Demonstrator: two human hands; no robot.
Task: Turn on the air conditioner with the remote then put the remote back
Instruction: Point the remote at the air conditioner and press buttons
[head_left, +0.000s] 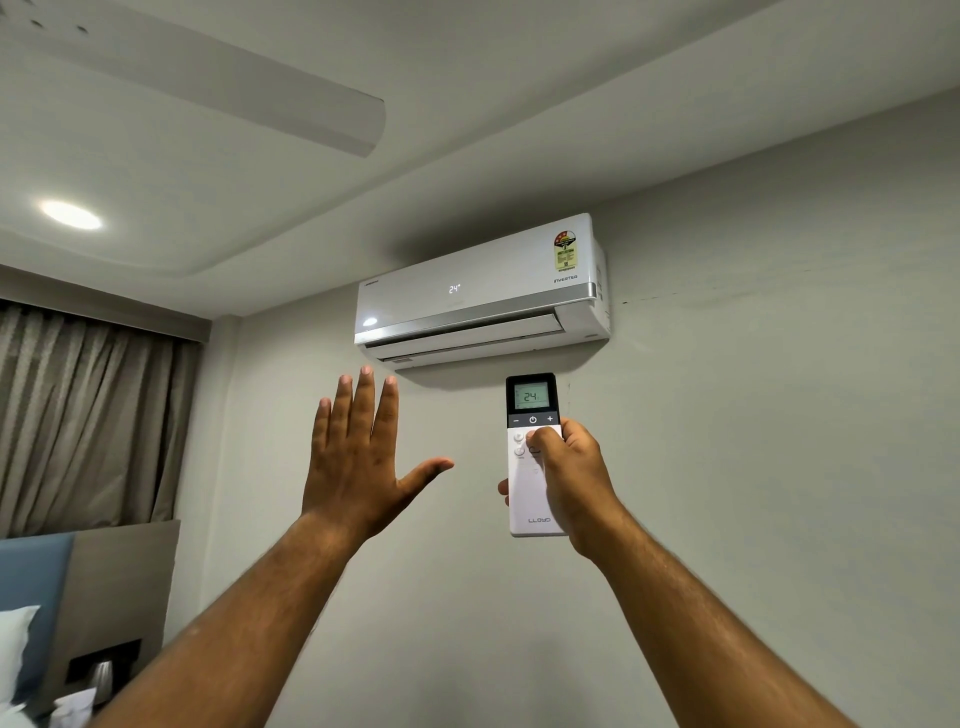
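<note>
**Remote raised toward the wall unit, display reading 24**

The right hand (563, 467) is wrapped around a slim, flat-faced rectangular remote (535, 457), held upright with its top end pointing up at the air conditioner (480, 293). The thumb lies across the upper buttons just under the dark band with the minus, power and plus marks; fingertips show past the remote's left edge. The remote's body is smooth white plastic with a dark upper section and a small greyish screen showing 24; a brand name is printed near its lower end.

The left hand (363, 452) holds nothing: it is raised flat, palm away, fingers straight and close together, thumb spread out to the side. It stands apart from the remote, with bare wall between them.

Just above the remote, the air conditioner is a long, glossy white box with rounded corners, fixed high on the wall (753, 415) close under the ceiling. A silver strip runs along its front, a lit 24 shows on the panel, a coloured rating sticker sits at its right end, and the bottom flap stands slightly ajar. The wall is plain, matt and pale, and open to the right and below the hands.

To the left, pleated beige curtains (88, 415) hang in soft folds. Below them are a padded headboard (52, 597) and the corner of a white pillow (15, 639). On the ceiling a round recessed light (71, 214) glows, and a pale fan blade (234, 98) reaches overhead.
</note>
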